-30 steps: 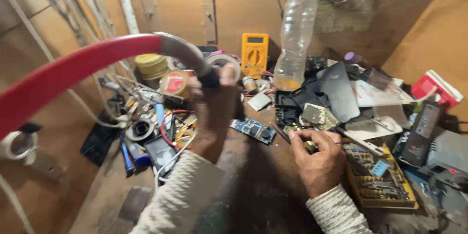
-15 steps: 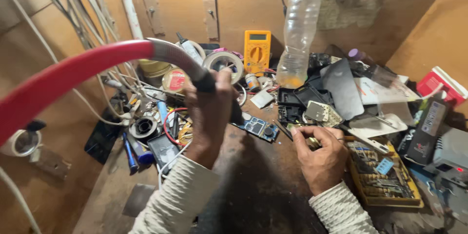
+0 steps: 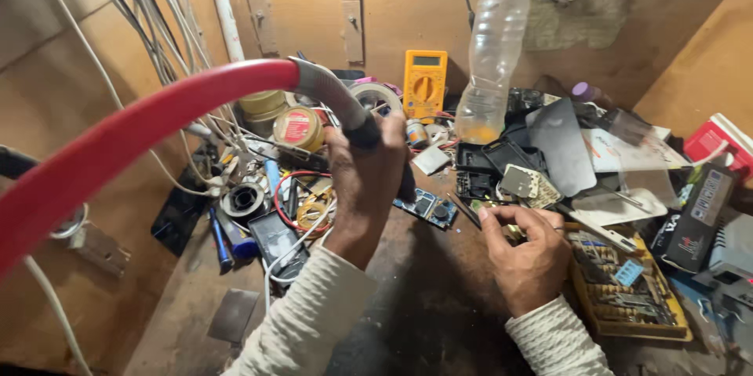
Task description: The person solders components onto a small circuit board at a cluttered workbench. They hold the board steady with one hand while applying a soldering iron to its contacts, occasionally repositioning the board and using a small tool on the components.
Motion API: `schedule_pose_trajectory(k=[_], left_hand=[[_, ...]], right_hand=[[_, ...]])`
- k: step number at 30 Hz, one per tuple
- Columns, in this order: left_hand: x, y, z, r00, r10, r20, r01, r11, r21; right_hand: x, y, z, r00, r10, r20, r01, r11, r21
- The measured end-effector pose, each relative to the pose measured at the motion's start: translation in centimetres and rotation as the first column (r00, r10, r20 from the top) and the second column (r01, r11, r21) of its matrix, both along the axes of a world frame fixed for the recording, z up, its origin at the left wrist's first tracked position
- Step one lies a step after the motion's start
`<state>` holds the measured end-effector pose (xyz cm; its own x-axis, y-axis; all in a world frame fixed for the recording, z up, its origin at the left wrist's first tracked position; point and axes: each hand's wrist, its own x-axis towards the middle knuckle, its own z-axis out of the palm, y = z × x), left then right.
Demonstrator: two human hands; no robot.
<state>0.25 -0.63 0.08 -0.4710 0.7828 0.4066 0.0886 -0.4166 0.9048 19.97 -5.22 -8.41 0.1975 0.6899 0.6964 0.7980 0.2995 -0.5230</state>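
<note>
Hose-fed hot-air wand (image 3: pixel 369 137) stays gripped in left hand (image 3: pixel 365 184), now raised slightly; right hand (image 3: pixel 525 250) still pinches a small part.

Worn brown wooden workbench (image 3: pixel 439 321), heavily cluttered. On it: tall clear plastic bottle (image 3: pixel 490 54) upright at back, yellow handheld multimeter (image 3: pixel 424 83) just left of it, small blue circuit board (image 3: pixel 427 207) mid-bench, yellow tray of screwdriver bits (image 3: pixel 627 297) right, round solder tin (image 3: pixel 296 127), blue marker (image 3: pixel 235 239) left.

glossy red rubber hose (image 3: pixel 118 137), clear plastic bottle (image 3: pixel 492 47), matt scuffed wooden bench (image 3: pixel 439 321), ribbed knit sleeves (image 3: pixel 314 321).
</note>
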Motion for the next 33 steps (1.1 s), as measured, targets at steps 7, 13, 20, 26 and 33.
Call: schedule_pose_trajectory(k=[7,13,20,26,33], left_hand=[[-0.2,0.4,0.1,0.986,-0.077,0.147,0.069,0.996,0.06],[-0.4,0.4,-0.5,0.995,-0.011,0.104,0.01,1.0,0.005],[0.1,-0.3,-0.2,0.99,-0.112,0.088,0.111,0.994,0.021],[-0.4,0.4,-0.3,0.986,-0.053,0.16,0.05,0.998,0.028],[0.4,0.0,-0.3,0.986,-0.021,0.167,0.014,0.999,0.046]], right_hand=[[0.1,0.0,-0.2,0.999,0.007,-0.052,-0.008,1.0,-0.012],[0.1,-0.2,-0.3,0.998,0.007,-0.055,-0.008,1.0,-0.012],[0.1,0.0,-0.1,1.0,0.019,-0.022,-0.019,1.0,-0.013],[0.2,-0.2,-0.3,0.997,0.005,-0.072,-0.006,1.0,-0.01],[0.2,0.0,-0.3,0.998,0.004,-0.056,-0.005,1.0,-0.03]])
